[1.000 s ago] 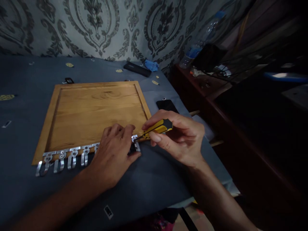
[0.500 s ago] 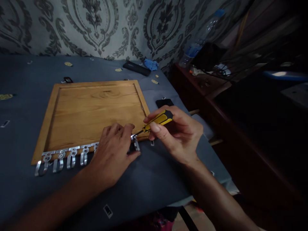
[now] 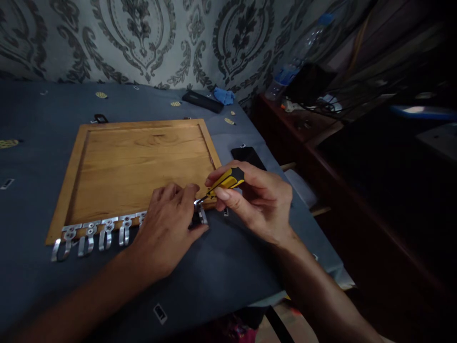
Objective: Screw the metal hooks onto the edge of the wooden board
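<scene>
A wooden board (image 3: 143,164) with a raised frame lies on the cloth, and a metal hook rail (image 3: 91,227) runs along its near edge. My left hand (image 3: 166,228) is closed over the rail toward its right end, hiding part of it, the fingers curled onto the board's edge. Pinched in the fingers of my right hand (image 3: 262,202) is a yellow and black screwdriver (image 3: 228,178). It slants down to the left, its tip at the rail just beside my left fingers. Whether the tip sits in a screw is too small to tell.
Right of the board lies a black phone (image 3: 248,156). At the back are a dark oblong case (image 3: 202,101) and a crumpled blue cloth (image 3: 224,95). A plastic bottle (image 3: 285,76) and cables stand on the reddish-brown furniture (image 3: 285,126) to the right.
My right hand has shifted a little left and down with the screwdriver, uncovering more of the phone. My left hand and the board keep their places.
</scene>
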Tool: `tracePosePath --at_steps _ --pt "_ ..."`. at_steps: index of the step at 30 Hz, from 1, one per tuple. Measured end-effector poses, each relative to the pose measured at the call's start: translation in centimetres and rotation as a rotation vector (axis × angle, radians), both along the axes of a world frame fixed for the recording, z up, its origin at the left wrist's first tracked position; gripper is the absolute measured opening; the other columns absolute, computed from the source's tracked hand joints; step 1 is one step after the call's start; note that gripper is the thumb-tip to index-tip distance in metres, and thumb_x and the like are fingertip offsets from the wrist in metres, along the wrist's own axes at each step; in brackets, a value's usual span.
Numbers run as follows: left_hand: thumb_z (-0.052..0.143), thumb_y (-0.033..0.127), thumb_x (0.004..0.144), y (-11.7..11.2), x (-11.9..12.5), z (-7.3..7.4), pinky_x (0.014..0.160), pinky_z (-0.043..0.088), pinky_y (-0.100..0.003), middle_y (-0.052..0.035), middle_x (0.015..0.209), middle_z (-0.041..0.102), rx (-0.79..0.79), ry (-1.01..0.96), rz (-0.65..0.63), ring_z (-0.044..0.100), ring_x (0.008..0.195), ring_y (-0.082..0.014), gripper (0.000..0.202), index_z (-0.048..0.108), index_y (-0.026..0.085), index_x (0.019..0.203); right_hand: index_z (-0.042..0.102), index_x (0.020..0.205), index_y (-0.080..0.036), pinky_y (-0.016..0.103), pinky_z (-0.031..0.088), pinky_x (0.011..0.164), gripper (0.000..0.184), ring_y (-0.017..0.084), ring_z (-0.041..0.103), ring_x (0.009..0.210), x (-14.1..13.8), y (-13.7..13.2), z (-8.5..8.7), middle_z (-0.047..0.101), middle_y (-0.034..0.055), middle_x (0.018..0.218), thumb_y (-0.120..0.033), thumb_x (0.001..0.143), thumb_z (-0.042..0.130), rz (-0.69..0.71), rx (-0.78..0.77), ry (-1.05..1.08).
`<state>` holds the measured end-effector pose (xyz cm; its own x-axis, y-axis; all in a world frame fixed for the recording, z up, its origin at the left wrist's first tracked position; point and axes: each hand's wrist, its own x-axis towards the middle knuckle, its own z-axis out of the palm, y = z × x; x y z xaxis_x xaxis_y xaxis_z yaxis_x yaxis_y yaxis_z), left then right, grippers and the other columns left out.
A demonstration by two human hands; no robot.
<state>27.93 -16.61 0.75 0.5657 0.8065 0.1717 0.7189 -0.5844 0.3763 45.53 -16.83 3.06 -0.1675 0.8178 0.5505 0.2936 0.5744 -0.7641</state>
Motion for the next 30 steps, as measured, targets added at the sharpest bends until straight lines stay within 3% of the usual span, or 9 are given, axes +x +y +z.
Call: tracePosePath --at_steps 6,17,21,26,30 --pt "0.078 0.022 0.075 0.0 0.1 0.1 0.085 0.045 -0.044 -0.0066 0.102 0.066 -0.017 0.005 0.013 0.057 0.099 -0.0296 0.045 0.050 0.020 0.110 0.068 0.095 -0.017 0.022 0.051 0.055 0.007 0.007 0.062 0.056 0.0 0.0 0.2 0.069 0.0016 0.087 -0.022 0.090 0.067 0.031 -0.023 -0.002" --pt "0.078 0.021 0.075 0.0 0.0 -0.2 0.082 0.046 -0.045 -0.0074 0.097 0.067 0.027 -0.007 -0.008 0.057 0.096 -0.0302 0.042 0.051 0.018 0.107 0.063 0.080 -0.018 0.023 0.046 0.053 0.019 0.009 0.055 0.058 -0.6 0.1 -0.6 0.059 -0.0018 0.073 -0.030 0.081 0.077 -0.078 -0.033 0.039" --pt "0.079 0.021 0.074 0.0 0.1 -0.1 0.082 0.046 -0.046 -0.0078 0.098 0.066 0.019 -0.002 -0.008 0.057 0.097 -0.0310 0.045 0.051 0.018 0.109 0.063 0.082 -0.018 0.021 0.047 0.051 0.018 0.007 0.056 0.055 -0.4 0.1 -0.3 0.057 -0.0039 0.073 -0.026 0.078 0.079 -0.015 -0.113 0.106" --pt "0.080 0.021 0.073 0.0 0.1 0.1 0.080 0.046 -0.044 -0.0060 0.096 0.066 0.006 -0.007 0.011 0.057 0.094 -0.0294 0.044 0.050 0.019 0.106 0.068 0.096 -0.019 0.020 0.052 0.053 0.013 0.007 0.063 0.057 0.0 0.0 0.4 0.064 -0.0001 0.087 -0.028 0.087 0.070 0.106 -0.175 0.134" --pt "0.081 0.022 0.073 0.0 0.1 0.1 0.083 0.046 -0.044 -0.0069 0.100 0.066 -0.004 -0.010 0.009 0.057 0.097 -0.0298 0.049 0.049 0.018 0.110 0.068 0.089 -0.017 0.020 0.053 0.051 0.013 0.007 0.064 0.056 0.0 0.1 0.3 0.064 0.0003 0.085 -0.029 0.085 0.072 0.101 -0.169 0.118"
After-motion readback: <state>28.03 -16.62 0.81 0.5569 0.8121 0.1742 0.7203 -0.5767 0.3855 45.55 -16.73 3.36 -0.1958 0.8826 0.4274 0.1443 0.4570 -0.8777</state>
